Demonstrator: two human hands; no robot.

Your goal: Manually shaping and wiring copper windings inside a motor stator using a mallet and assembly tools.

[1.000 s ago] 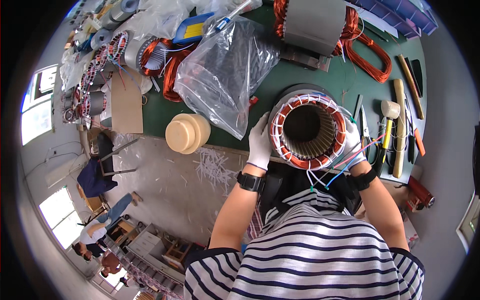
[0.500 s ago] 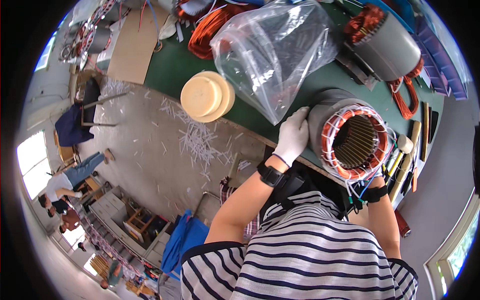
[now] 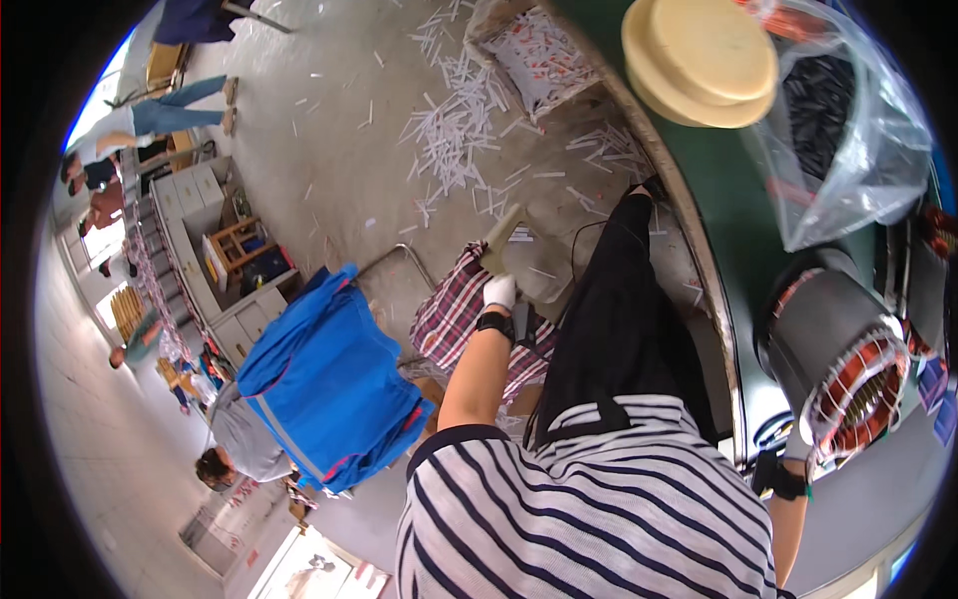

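Observation:
My left hand (image 3: 499, 292), in a white glove, is down beside my leg on the edge of a seat (image 3: 451, 317) covered in plaid cloth. Its fingers look curled closed on that edge, next to an olive-beige strip. At the right, a motor stator (image 3: 810, 334) in a grey housing lies on the green bench, its orange copper windings laced with white cord facing me. My right hand (image 3: 796, 445), also gloved, is at the near side of the stator by the bench edge. Its fingers are hidden behind the windings.
Cream round tubs (image 3: 699, 60) and a clear plastic bag (image 3: 848, 160) with black pieces occupy the green bench (image 3: 689, 160). White strips litter the floor around a scrap carton (image 3: 534, 60). A blue jacket (image 3: 334, 374) hangs at left, near a seated person (image 3: 244, 439).
My left hand has left the stator and gone down to the plaid-covered seat. The view has turned left, showing more floor. My right hand stays by the stator.

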